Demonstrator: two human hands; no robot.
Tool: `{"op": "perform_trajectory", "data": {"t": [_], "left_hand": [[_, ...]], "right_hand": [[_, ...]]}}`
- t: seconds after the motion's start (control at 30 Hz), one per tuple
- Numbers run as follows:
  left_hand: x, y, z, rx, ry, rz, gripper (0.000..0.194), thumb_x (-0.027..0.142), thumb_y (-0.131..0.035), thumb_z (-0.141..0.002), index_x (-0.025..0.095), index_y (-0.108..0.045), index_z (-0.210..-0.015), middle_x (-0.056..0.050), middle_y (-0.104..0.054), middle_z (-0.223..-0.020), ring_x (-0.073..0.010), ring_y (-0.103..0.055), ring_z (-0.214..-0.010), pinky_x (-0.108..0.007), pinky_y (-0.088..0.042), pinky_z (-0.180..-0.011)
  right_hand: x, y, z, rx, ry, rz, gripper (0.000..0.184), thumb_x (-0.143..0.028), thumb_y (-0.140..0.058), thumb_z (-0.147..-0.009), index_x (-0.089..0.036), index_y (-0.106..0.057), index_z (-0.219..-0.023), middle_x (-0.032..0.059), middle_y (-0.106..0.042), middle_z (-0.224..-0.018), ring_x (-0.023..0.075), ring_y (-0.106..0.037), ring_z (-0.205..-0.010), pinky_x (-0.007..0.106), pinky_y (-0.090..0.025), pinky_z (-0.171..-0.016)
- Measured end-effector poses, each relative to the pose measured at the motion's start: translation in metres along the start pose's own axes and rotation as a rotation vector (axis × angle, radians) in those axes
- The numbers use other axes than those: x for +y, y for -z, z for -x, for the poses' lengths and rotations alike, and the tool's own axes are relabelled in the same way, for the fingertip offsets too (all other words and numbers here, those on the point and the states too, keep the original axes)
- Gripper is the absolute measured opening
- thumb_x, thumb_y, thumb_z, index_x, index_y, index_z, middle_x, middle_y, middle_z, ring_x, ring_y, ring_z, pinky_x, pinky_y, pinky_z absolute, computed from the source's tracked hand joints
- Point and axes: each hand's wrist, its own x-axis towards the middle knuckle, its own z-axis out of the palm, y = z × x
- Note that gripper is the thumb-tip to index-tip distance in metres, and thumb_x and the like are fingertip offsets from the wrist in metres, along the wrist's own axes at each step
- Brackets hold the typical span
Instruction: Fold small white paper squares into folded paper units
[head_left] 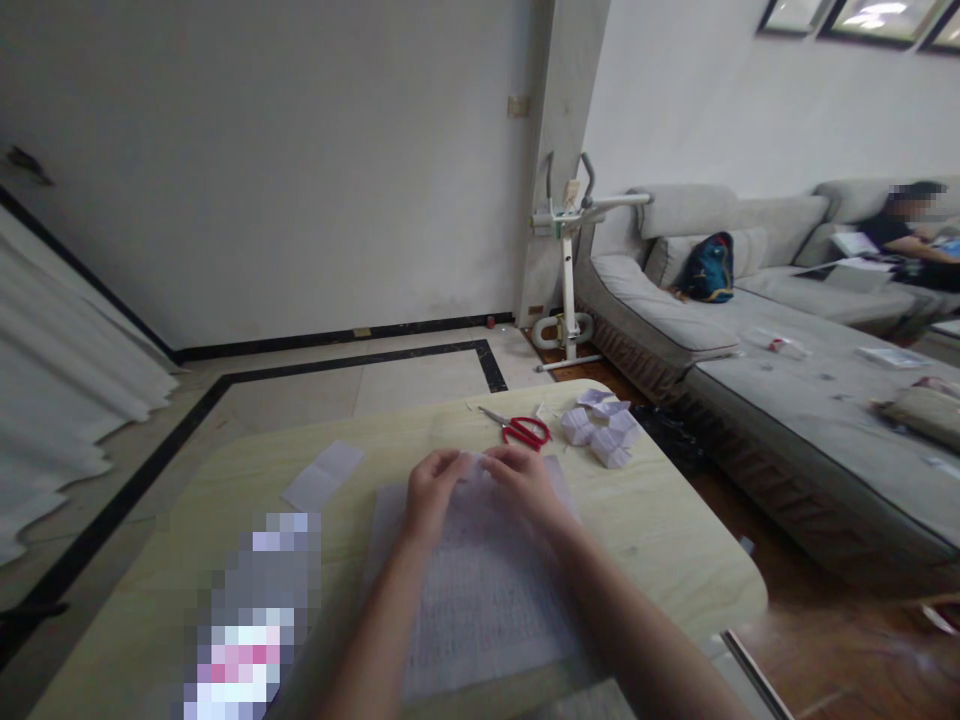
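My left hand and my right hand are close together above a large printed sheet on the wooden table. The fingers of both are pinched on a small piece of white paper, mostly hidden by them. Just beyond my right hand lie red-handled scissors, their blades pointing to the far left. To the right of the scissors sits a group of folded paper pieces. A creased slip of paper rests to the left of the large sheet.
The pale table has rounded corners. A blurred-out object is at its left front. Beyond stand a white exercise machine and a grey sofa with a blue backpack. A person sits at the far right.
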Motion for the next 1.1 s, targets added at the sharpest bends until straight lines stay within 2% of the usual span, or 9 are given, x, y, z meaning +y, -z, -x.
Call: {"op": "perform_trajectory", "data": {"t": [0.2, 0.43, 0.63, 0.73, 0.87, 1.1], "left_hand": [[0.0, -0.001, 0.001, -0.044, 0.038, 0.122, 0.025, 0.035, -0.07, -0.067, 0.013, -0.063, -0.076, -0.001, -0.063, -0.069, -0.0117, -0.058, -0.062, -0.022, -0.045, -0.058], [0.005, -0.001, 0.003, -0.019, -0.032, -0.151, 0.026, 0.036, -0.071, -0.065, 0.013, -0.065, -0.073, 0.0, -0.062, -0.064, -0.0113, -0.056, -0.059, -0.02, -0.044, -0.055], [0.007, -0.009, 0.007, -0.09, -0.077, -0.136, 0.035, 0.033, -0.07, -0.067, 0.014, -0.066, -0.096, -0.007, -0.07, -0.09, -0.0172, -0.064, -0.077, -0.026, -0.049, -0.069], [0.008, -0.011, 0.009, -0.103, -0.104, -0.204, 0.028, 0.036, -0.065, -0.072, 0.013, -0.069, -0.089, -0.006, -0.07, -0.078, -0.0171, -0.064, -0.071, -0.026, -0.049, -0.067], [0.008, -0.008, 0.008, -0.034, -0.147, -0.223, 0.026, 0.038, -0.065, -0.072, 0.014, -0.069, -0.081, -0.004, -0.069, -0.07, -0.0161, -0.063, -0.064, -0.023, -0.047, -0.061], [0.008, -0.006, 0.009, -0.044, -0.174, -0.308, 0.024, 0.038, -0.065, -0.072, 0.015, -0.07, -0.076, -0.003, -0.069, -0.067, -0.0165, -0.063, -0.063, -0.023, -0.046, -0.059]], "right_hand": [[-0.003, 0.0, 0.001, -0.016, -0.015, 0.007, 0.023, -0.038, -0.058, -0.079, -0.017, -0.067, -0.078, 0.0016, -0.062, -0.068, 0.0131, -0.055, -0.063, 0.022, -0.041, -0.055], [0.002, -0.001, 0.0, 0.009, -0.075, -0.004, 0.022, -0.036, -0.058, -0.079, -0.016, -0.066, -0.076, 0.0005, -0.059, -0.063, 0.0116, -0.051, -0.057, 0.021, -0.037, -0.05], [0.006, 0.001, -0.003, 0.146, -0.07, -0.021, 0.027, -0.04, -0.056, -0.079, -0.015, -0.06, -0.067, -0.0009, -0.054, -0.056, 0.0114, -0.049, -0.053, 0.023, -0.038, -0.052], [0.004, 0.002, -0.003, 0.178, -0.058, -0.031, 0.027, -0.041, -0.056, -0.079, -0.016, -0.059, -0.069, -0.0006, -0.055, -0.057, 0.0121, -0.05, -0.054, 0.024, -0.039, -0.054], [0.0, 0.001, -0.002, 0.14, -0.049, -0.046, 0.026, -0.041, -0.057, -0.078, -0.016, -0.061, -0.071, -0.0007, -0.055, -0.059, 0.012, -0.051, -0.055, 0.023, -0.04, -0.055], [0.001, 0.003, -0.002, -0.01, -0.08, -0.02, 0.034, -0.047, -0.056, -0.079, -0.015, -0.064, -0.075, 0.0004, -0.057, -0.063, 0.0112, -0.05, -0.056, 0.022, -0.038, -0.052]]}}
